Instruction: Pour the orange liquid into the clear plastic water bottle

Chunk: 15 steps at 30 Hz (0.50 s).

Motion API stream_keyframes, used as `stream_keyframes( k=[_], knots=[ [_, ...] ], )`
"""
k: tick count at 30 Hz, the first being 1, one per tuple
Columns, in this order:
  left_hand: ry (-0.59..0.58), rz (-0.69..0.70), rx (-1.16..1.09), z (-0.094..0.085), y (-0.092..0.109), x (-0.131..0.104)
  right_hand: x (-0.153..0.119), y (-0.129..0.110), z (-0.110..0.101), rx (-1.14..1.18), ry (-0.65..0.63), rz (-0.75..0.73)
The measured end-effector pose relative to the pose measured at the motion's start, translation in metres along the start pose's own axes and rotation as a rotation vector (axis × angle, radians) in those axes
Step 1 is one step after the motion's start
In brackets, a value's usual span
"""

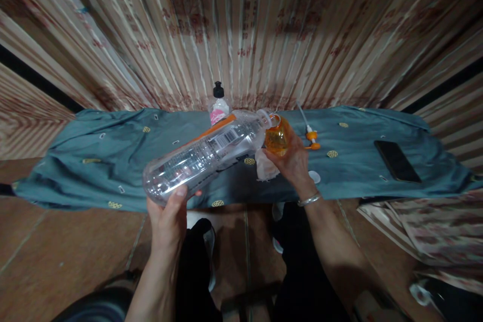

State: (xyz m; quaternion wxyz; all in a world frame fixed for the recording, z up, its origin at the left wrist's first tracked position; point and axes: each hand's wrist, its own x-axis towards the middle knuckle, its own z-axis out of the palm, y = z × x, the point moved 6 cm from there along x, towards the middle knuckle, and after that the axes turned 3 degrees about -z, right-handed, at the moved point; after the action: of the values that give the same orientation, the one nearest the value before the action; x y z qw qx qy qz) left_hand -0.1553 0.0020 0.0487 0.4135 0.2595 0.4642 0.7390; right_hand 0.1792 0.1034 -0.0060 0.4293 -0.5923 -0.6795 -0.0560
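Note:
A large clear plastic bottle (204, 153) with an orange-edged label and a barcode lies tilted across the middle. My left hand (169, 216) is closed round its base from below. The neck points right and meets the mouth of a small amber bottle (277, 140). Wrapped round that amber bottle, my right hand (292, 158) keeps it above the cloth. Whether liquid passes between the two mouths I cannot tell. An orange and white pump top (311, 137) with a thin tube lies just right of my right hand. A whitish, crumpled-looking item (266, 166) sits beneath the bottles.
A green patterned cloth (113, 161) covers the narrow table. Behind the bottles stands a clear bottle with a black cap (219, 103). A white round cap (314, 176) and a black phone (397, 161) lie to the right. A striped curtain (241, 35) hangs along the back.

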Motion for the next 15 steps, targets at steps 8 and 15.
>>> stream_keyframes(
  k=[8,15],
  knots=[
    [-0.020,-0.019,0.058,0.0014,0.0007,-0.0009,0.0007,0.0026,0.0017,0.015,-0.029,0.009],
    [-0.033,-0.034,0.076,0.0022,-0.0036,-0.0027,-0.0008,0.0048,0.0022,0.004,-0.003,-0.013]
  ],
)
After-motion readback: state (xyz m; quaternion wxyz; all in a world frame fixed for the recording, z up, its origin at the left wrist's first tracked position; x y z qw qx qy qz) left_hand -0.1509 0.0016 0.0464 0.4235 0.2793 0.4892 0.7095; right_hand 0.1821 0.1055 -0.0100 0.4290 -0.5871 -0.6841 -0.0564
